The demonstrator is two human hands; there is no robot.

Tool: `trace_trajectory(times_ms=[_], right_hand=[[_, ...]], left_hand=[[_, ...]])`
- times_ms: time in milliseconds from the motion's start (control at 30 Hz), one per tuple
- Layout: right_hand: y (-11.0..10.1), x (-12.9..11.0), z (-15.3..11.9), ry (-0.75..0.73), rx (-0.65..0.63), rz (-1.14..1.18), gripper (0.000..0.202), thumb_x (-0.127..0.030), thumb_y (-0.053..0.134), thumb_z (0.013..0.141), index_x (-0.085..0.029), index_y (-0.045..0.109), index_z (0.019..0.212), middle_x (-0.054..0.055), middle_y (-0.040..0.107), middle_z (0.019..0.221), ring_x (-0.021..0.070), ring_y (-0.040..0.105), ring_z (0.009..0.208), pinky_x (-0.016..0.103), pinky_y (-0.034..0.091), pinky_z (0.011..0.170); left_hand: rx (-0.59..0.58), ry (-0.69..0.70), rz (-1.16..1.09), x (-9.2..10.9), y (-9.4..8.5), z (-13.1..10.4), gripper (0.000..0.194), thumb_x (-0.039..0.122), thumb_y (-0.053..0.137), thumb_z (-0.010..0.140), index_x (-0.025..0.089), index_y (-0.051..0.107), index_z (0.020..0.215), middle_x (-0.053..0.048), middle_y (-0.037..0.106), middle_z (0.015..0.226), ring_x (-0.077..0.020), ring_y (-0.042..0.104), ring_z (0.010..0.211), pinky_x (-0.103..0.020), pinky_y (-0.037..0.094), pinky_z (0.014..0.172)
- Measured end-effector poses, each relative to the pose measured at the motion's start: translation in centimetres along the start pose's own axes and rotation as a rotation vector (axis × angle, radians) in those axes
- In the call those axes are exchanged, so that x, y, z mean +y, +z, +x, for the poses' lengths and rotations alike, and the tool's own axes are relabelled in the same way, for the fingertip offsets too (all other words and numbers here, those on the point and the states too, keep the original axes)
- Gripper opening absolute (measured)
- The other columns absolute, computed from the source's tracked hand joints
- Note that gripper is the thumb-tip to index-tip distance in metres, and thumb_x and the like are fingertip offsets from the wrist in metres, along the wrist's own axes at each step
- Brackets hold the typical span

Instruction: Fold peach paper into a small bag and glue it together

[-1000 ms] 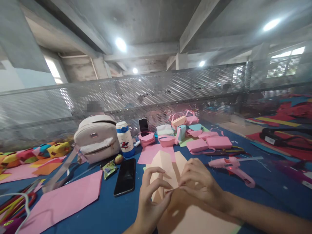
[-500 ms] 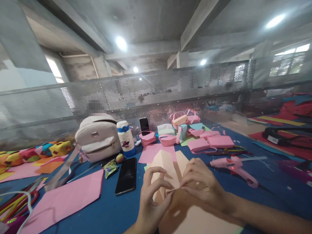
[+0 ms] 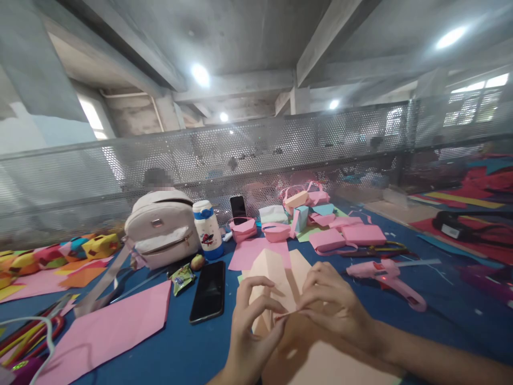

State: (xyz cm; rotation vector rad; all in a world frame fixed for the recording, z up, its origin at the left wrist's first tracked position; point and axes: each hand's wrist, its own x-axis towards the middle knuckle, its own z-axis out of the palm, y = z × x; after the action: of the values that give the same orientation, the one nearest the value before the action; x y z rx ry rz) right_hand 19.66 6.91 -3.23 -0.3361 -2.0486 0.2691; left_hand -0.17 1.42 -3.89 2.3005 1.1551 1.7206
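Note:
Both hands meet over a sheet of peach paper point(image 3: 332, 358) lying on the blue table at the front. Thumb and fingers of my left hand point(image 3: 256, 321) pinch one end of a narrow peach paper strip point(image 3: 292, 314). My right hand point(image 3: 336, 305) pinches the same strip from the other side, its fingertips almost touching the left ones. Directly behind the hands stands a folded peach paper piece point(image 3: 266, 267) with upright panels, partly hidden by my fingers. The lower part of that piece cannot be made out.
A pink glue gun point(image 3: 388, 275) lies to the right, its light red. On the left are a black phone point(image 3: 207, 291), pink paper point(image 3: 116, 326) and scissors point(image 3: 36, 331). Behind stand a white backpack point(image 3: 162, 230), a bottle point(image 3: 207, 230) and small pink paper bags point(image 3: 276, 231).
Almost nothing differs. Both hands keep their pinch on the strip, and the whole view has shifted very slightly.

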Motion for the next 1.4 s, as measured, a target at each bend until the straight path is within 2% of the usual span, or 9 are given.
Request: trace_trajectory(times_ms=[433, 833, 1133, 1400], right_hand=[[-0.23, 0.25, -0.1, -0.005, 0.018, -0.02, 0.02, -0.037, 0.062, 0.095, -0.023, 0.071, 0.084, 0.001, 0.064, 0.076, 0.0191, 0.054, 0.078, 0.035, 0.039, 0.075], [-0.34, 0.28, 0.06, -0.012, 0.068, 0.026, 0.018, -0.036, 0.064, 0.094, -0.022, 0.068, 0.083, 0.001, 0.064, 0.075, 0.0183, 0.053, 0.078, 0.035, 0.038, 0.076], [-0.49, 0.01, 0.25, -0.048, 0.024, -0.058, 0.017, -0.035, 0.064, 0.094, -0.023, 0.073, 0.086, 0.001, 0.066, 0.075, 0.0177, 0.054, 0.076, 0.034, 0.037, 0.074], [-0.39, -0.1, 0.18, -0.051, 0.007, -0.076, 0.009, -0.028, 0.066, 0.093, -0.023, 0.071, 0.087, 0.0, 0.067, 0.077, 0.0179, 0.052, 0.077, 0.034, 0.036, 0.075]], left_hand=[[-0.042, -0.006, 0.028, -0.45, -0.02, -0.41, 0.019, 0.002, 0.061, 0.08, 0.021, 0.064, 0.079, -0.004, 0.055, 0.107, -0.0192, 0.058, 0.105, -0.028, 0.045, 0.089], [-0.024, 0.002, 0.035, -0.28, -0.02, -0.2, 0.019, 0.004, 0.061, 0.081, 0.022, 0.064, 0.079, -0.005, 0.055, 0.105, -0.0184, 0.058, 0.104, -0.027, 0.048, 0.09], [-0.018, 0.009, 0.034, -0.24, -0.01, -0.24, 0.019, 0.004, 0.059, 0.081, 0.022, 0.065, 0.079, -0.004, 0.055, 0.105, -0.0174, 0.058, 0.103, -0.026, 0.049, 0.091], [-0.005, 0.012, 0.022, -0.24, 0.11, -0.22, 0.021, 0.002, 0.059, 0.08, 0.022, 0.064, 0.079, -0.004, 0.055, 0.105, -0.0171, 0.058, 0.103, -0.027, 0.049, 0.091]])
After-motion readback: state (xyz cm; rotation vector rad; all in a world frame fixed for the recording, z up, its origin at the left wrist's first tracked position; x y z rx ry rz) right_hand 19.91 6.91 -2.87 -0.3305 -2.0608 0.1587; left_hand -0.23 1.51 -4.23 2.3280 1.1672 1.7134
